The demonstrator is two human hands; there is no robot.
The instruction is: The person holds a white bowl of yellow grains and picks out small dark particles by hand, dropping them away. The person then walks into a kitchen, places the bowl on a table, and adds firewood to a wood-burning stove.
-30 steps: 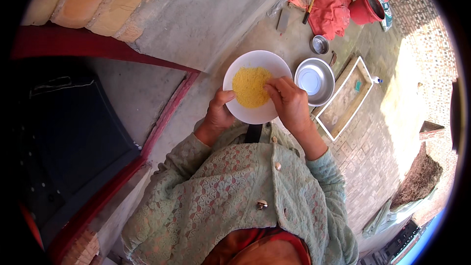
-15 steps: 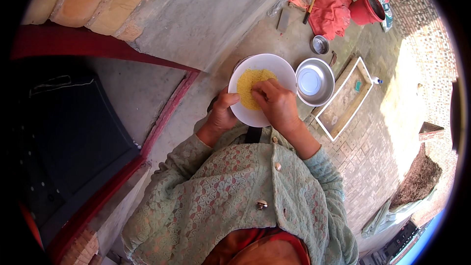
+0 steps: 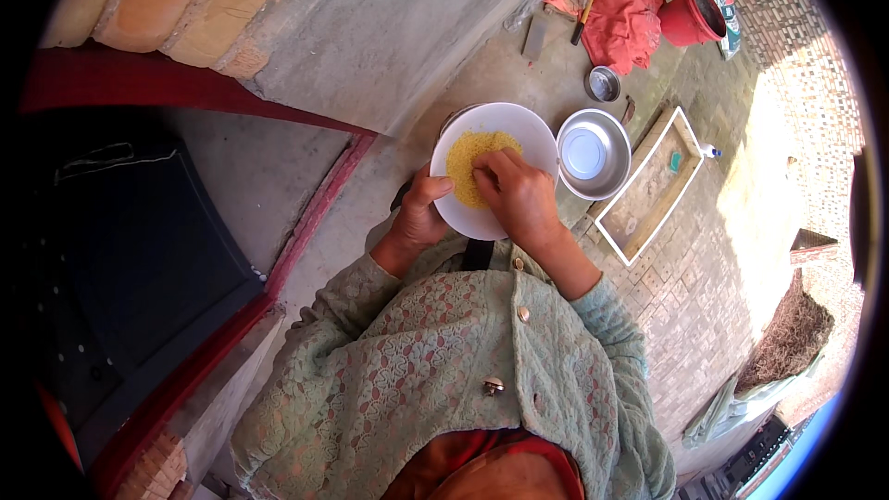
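Note:
A white bowl (image 3: pixel 519 118) is held in front of my body, with small yellow grains (image 3: pixel 469 150) like millet spread over its bottom. My left hand (image 3: pixel 421 211) grips the bowl's left rim; the thumb lies over the edge and the other fingers are hidden beneath. Inside the bowl, my right hand (image 3: pixel 520 193) has its fingertips drawn together at the grains. Whatever those fingers pinch is too small or hidden to make out. A metal basin (image 3: pixel 619 153) stands just right of the bowl.
Beyond the basin are a small metal bowl (image 3: pixel 605 84), a white-rimmed rectangular trough (image 3: pixel 651 187), a red cloth (image 3: pixel 622 28) and a red bucket (image 3: pixel 683 23). A grey wall (image 3: pixel 370 32) rises ahead on the left, beside a red door frame (image 3: pixel 306 218).
My right hand has shifted very slightly left within the bowl, its fingers still at the grains. My left hand and the bowl stay practically where they were.

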